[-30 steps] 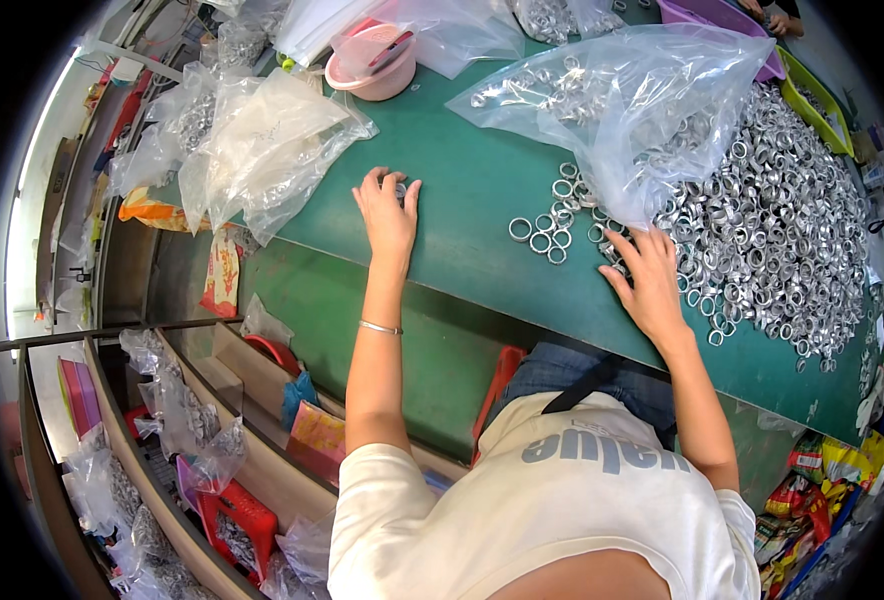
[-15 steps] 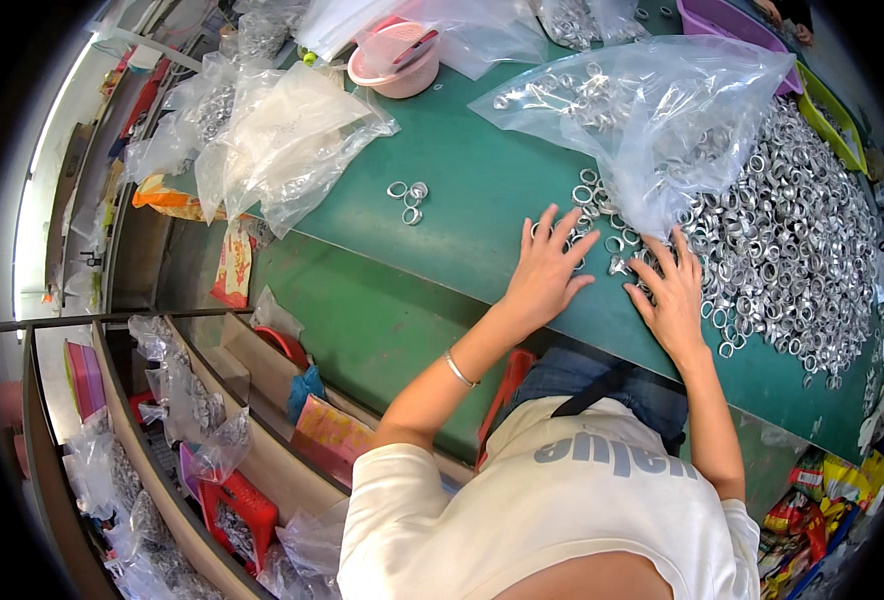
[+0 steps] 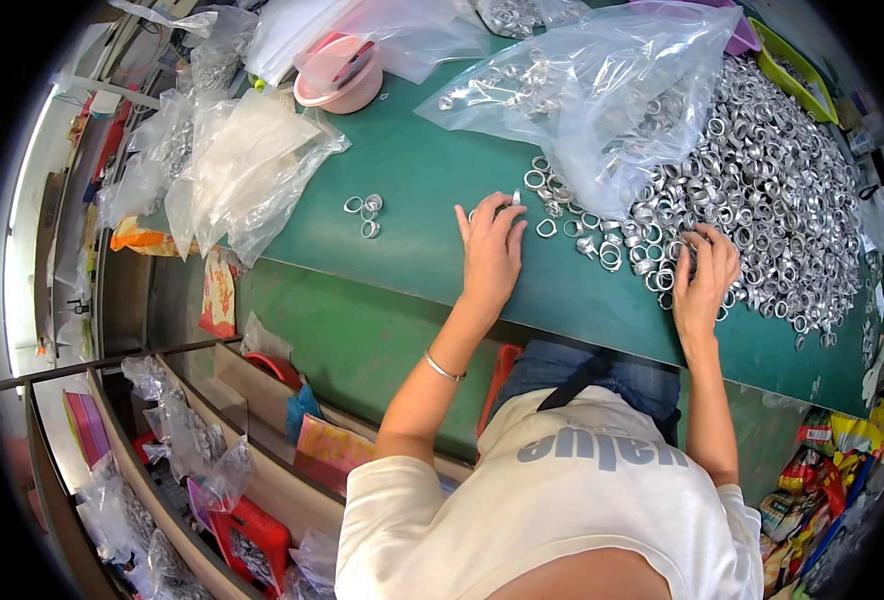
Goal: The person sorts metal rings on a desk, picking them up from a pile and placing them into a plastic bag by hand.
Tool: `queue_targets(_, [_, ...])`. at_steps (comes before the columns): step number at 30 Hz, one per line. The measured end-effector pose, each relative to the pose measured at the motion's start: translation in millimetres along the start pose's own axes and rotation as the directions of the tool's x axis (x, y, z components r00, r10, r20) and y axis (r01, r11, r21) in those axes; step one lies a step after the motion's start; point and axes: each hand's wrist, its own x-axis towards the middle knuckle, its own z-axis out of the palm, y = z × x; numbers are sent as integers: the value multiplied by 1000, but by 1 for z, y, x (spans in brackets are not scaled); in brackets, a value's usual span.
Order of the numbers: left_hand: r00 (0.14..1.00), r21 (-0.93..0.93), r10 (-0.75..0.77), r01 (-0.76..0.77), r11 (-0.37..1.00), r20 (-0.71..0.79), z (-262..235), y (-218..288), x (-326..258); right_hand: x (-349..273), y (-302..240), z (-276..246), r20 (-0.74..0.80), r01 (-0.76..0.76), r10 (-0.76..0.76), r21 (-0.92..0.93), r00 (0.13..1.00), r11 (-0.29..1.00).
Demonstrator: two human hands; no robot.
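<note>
The left hand [image 3: 492, 250] lay flat and open on the green worktop [image 3: 412, 200], fingers spread over a few loose metal rings [image 3: 552, 205] near the front edge. The right hand [image 3: 704, 275] rested open, fingers curled into the big heap of rings [image 3: 772, 190] toward the right end. A clear plastic bag [image 3: 602, 90] lay just behind both hands. Three separate rings [image 3: 364, 213] sat apart, left of the left hand.

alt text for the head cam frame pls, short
A seated person's left hand lies flat on a green table over loose metal rings, while the right hand rests at the edge of a large ring pile. Four rings sit apart left, near clear plastic bags.
</note>
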Motion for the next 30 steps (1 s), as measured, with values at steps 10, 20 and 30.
queue_targets(10, [963,9,173,-179,984,206,5,52,-19,1,-56,17,312,174,-260,277,914,945])
queue_targets(20, [985,-175,137,-117,978,109,17,61,-19,-1,-35,3,246,57,-140,319,959,946])
queue_targets(30, [958,-543,-102,238,806,269,14,62,-20,18,-31,11,341,-368,183,623,922,690])
